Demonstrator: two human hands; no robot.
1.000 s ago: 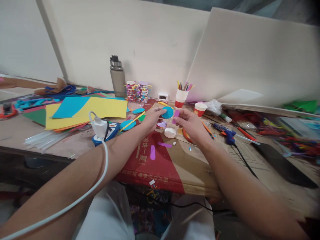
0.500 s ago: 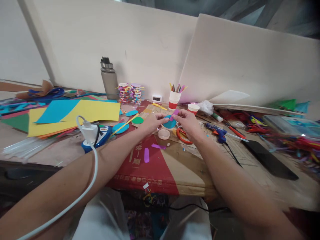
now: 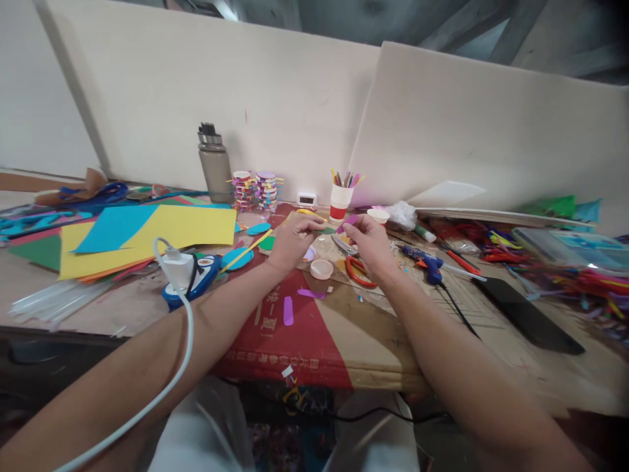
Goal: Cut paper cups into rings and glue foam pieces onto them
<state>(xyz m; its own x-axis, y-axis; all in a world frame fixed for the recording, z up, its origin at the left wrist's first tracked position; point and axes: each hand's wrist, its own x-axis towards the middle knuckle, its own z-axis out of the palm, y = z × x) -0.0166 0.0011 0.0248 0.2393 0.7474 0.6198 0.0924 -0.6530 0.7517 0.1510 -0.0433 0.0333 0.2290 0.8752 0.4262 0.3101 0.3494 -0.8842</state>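
Nearest the person, a red and brown cardboard sheet (image 3: 314,341) covers the front of the desk (image 3: 122,308), and everything here is placed from it. On its red part lie two loose purple paper strips, one upright strip (image 3: 287,310) and one slanted strip (image 3: 310,294) just beyond it. To the left of the cardboard sheet a white charger (image 3: 175,267) with its white cable rests against a blue tool (image 3: 199,278). At the far end of the cardboard sheet a small white lid (image 3: 322,269) sits between the two hands, and red-handled scissors (image 3: 358,270) lie just right of it, under the right wrist. Above that far end the left hand (image 3: 289,241) has its fingers pinched together on the edge of a thin paper piece that shows green-blue at the fingertips; how much of it is held cannot be told. The right hand (image 3: 367,241) is pinched shut on a purple strip (image 3: 345,223), which sticks up from its fingertips, close to the left hand's fingers. Right of the cardboard sheet a blue glue gun (image 3: 426,262) lies on the desk. Left and farther back, yellow paper (image 3: 191,226) and blue paper (image 3: 111,226) are spread out. Beyond the cardboard sheet, against the wall, stand a grey bottle (image 3: 215,167), stacks of coloured paper rings (image 3: 255,188) and a red and white cup of pencils (image 3: 340,196).
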